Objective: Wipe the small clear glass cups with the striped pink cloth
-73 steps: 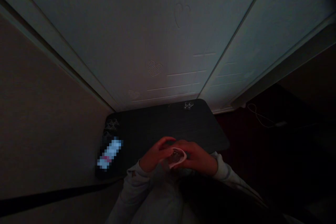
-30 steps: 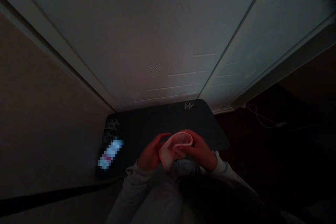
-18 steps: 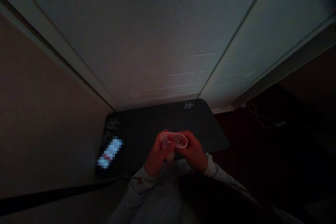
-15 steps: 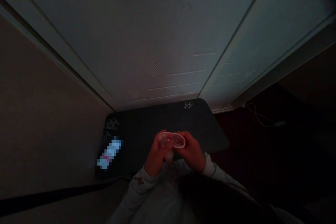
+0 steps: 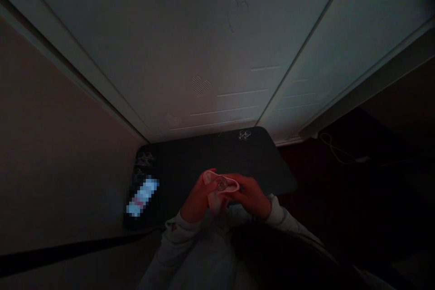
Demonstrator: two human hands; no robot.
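Observation:
A small pink pouch-like thing with a pale rim is held between both hands above the near edge of a dark table. My left hand grips its left side, with the thumb by a small round clear piece at the opening. My right hand is closed on the right side of the rim. What lies deeper inside the pouch is too dark to tell.
Small clear rings lie at the table's back edge, and a tangle of clear pieces at its back left corner. A blurred bright phone-like object rests at the left. White panels stand behind; a pale cable lies at the right.
The pouch's opening has narrowed and its pink body shows more below. The round clear piece now sits nearer the middle of the opening, by my left thumb. My right hand has shifted slightly right.

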